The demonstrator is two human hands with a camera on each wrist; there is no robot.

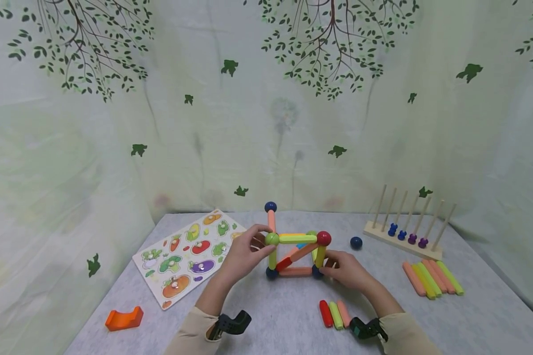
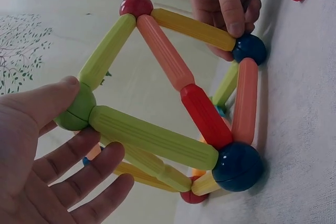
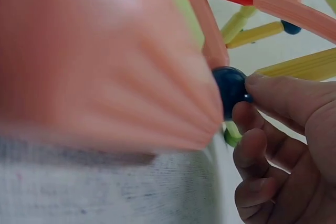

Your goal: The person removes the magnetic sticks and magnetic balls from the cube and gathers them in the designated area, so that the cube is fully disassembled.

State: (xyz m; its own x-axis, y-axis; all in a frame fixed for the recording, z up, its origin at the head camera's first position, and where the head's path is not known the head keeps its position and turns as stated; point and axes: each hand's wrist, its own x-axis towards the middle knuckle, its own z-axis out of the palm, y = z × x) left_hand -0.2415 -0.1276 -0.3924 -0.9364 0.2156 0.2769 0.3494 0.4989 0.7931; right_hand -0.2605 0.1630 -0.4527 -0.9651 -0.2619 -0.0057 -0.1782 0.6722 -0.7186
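Observation:
A frame of ribbed magnetic rods and balls [image 1: 295, 272] stands on the table between my hands. My left hand [image 1: 244, 251] pinches the green ball [image 2: 77, 109] at its upper left corner, thumb on one side and forefinger on the other. At the lower right corner, my right hand [image 1: 347, 269] holds a dark blue ball [image 3: 230, 90] between thumb and forefinger. A red ball [image 1: 323, 238] tops the right side, where a pink rod [image 2: 165, 51] and a red rod [image 2: 205, 114] slant down across the face. Another blue ball [image 1: 270, 207] tops an upright pink rod.
Left lies a vegetable picture board [image 1: 188, 256], with an orange curved block [image 1: 124, 318] nearer me. Loose rods lie in front [image 1: 335, 314] and at right [image 1: 433, 279]. A loose blue ball [image 1: 356, 242] sits before a wooden peg rack [image 1: 401, 239]. A printed curtain [image 1: 266, 123] hangs behind.

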